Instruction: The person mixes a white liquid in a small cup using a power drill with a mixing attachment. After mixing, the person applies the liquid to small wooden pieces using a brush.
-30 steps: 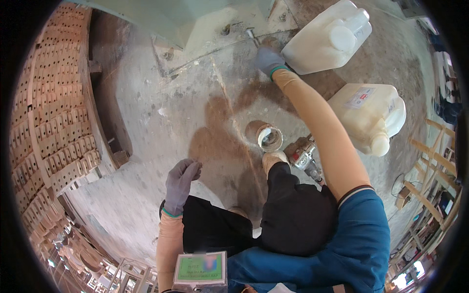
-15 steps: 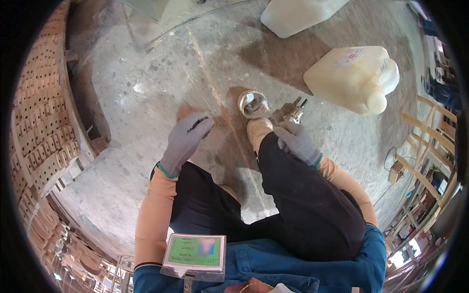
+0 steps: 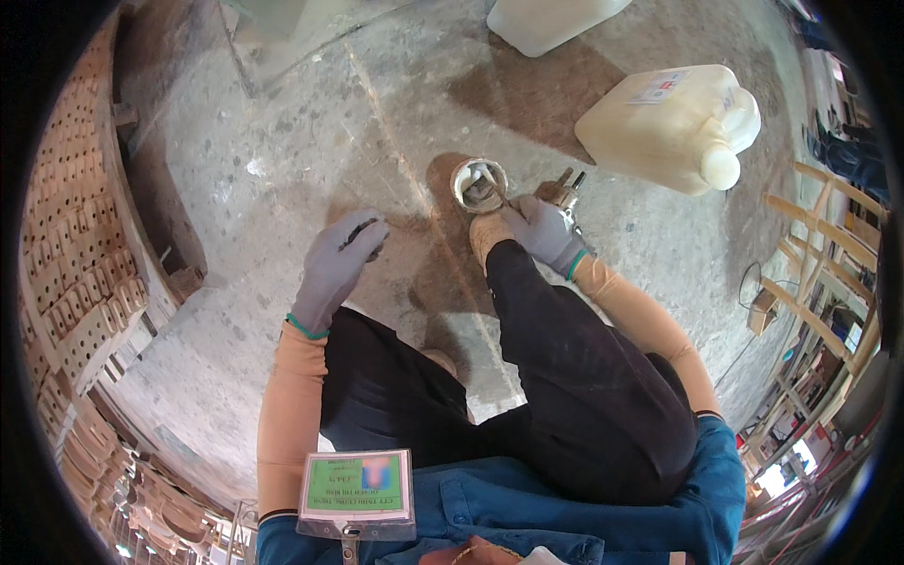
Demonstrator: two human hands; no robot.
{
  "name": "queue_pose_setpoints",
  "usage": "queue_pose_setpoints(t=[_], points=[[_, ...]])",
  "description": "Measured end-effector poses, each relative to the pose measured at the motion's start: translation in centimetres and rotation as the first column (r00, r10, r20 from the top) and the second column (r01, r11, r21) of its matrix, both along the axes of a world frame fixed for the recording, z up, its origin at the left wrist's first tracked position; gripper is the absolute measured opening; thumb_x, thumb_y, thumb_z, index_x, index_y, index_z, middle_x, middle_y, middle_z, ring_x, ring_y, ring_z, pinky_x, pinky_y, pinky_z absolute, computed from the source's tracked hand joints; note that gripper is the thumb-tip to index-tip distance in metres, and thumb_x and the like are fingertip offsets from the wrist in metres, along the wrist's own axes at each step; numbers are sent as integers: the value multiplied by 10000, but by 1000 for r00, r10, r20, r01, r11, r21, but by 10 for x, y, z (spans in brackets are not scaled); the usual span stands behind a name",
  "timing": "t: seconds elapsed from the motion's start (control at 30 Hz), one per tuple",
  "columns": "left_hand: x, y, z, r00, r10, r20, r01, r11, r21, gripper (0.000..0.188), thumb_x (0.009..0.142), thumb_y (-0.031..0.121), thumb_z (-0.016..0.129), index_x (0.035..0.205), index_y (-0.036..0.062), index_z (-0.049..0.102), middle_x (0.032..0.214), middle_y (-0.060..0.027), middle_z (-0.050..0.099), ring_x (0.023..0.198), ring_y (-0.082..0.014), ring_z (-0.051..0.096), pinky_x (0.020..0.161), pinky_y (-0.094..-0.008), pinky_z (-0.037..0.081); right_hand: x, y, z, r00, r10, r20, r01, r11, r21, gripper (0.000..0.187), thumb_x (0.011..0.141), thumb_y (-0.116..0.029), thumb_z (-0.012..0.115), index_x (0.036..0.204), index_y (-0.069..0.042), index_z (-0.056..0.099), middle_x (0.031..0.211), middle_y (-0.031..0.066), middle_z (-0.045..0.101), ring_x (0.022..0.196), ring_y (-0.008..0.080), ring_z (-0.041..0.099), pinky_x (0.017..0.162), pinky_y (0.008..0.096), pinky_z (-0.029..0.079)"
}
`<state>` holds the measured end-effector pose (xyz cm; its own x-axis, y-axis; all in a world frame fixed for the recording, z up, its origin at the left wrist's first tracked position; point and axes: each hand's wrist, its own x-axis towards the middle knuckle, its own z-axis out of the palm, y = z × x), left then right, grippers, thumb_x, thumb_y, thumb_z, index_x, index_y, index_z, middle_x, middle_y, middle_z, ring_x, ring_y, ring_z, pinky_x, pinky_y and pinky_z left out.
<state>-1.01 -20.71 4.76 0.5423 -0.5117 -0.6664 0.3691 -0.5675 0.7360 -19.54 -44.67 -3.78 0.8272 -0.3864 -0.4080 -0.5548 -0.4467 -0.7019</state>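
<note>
The cup [image 3: 456,188] sits upright on the bare floor [image 3: 311,151], just beyond the toe of the person's right shoe [image 3: 489,233], probably because that spot is in easy reach of the right hand [image 3: 543,231]. That hand lies close on the near right side of the cup, its gloved fingers drawn narrow around a thin stick [image 3: 500,189]. The stick slants over the rim into the cup; holding it low and at an angle seems to suit a wide mouth and short walls. Something whitish shows inside the cup, but what it is can't be made out.

To the left of the cup and well apart from it, the left hand [image 3: 342,259] hangs over the floor with fingers half curled. A dark patch shows between thumb and fingers; whether that is the glove's palm or a held thing, I cannot tell.

Just right of the cup, by the right hand, lies a metal tool [image 3: 569,202], perhaps parked there to stay handy. Farther right and beyond the cup is a yellowish jug [image 3: 650,127], cap and handle on its far side from the cup. A white jug [image 3: 551,21] is beyond the cup, partly cut off by the view.
</note>
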Motion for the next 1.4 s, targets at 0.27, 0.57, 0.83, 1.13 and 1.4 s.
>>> queue_pose_setpoints(t=[0.27, 0.57, 0.83, 1.13, 1.4], points=[[0, -1, 0, 1000, 6, -18, -6, 999, -37, 242, 907, 213, 598, 1004, -6, 632, 810, -27, 598, 730, -99, 549, 689, -245, 466, 53, -59, 28, 682, 621, -387, -703, 702, -114, 342, 895, -366, 521, 951, -45, 623, 826, 211, 643, 832, 404, 616, 720, 479, 487], [3, -6, -2, 999, 28, -46, -29, 999, -26, 228, 903, 214, 593, 969, -1, 635, 777, -14, 576, 704, -88, 520, 667, -234, 450, -13, -16, 21, 983, 183, 0, -171, 919, 356, 292, 904, -298, 526, 925, -12, 579, 836, 212, 638, 778, 406, 610, 706, 473, 489], [7, 0, -6, 999, -41, -29, 41, 999, 5, 265, 921, 196, 585, 1070, -20, 622, 907, -67, 654, 787, -123, 607, 724, -258, 507, -13, 23, 13, 934, 300, -192, -256, 940, 225, 303, 933, -309, 469, 956, -18, 549, 855, 253, 618, 807, 431, 596, 742, 504, 460], [9, -3, -11, 997, -75, -14, 76, 997, 29, 246, 920, 200, 582, 1027, -16, 627, 852, -42, 631, 767, -104, 585, 707, -252, 494, 6, 54, 1, 994, 4, -112, 46, 896, 441, 234, 927, -218, 501, 909, 7, 563, 760, 180, 613, 683, 301, 605, 653, 399, 473], [-6, -36, -11, 962, 66, -266, -76, 997, -26, 252, 896, 222, 611, 1015, 3, 648, 871, -39, 626, 736, -119, 602, 699, -253, 506, 38, 38, 20, 866, -310, -393, 495, 419, 761, 260, 908, -241, 555, 904, 13, 611, 730, 82, 633, 585, 149, 600, 510, 278, 494]])
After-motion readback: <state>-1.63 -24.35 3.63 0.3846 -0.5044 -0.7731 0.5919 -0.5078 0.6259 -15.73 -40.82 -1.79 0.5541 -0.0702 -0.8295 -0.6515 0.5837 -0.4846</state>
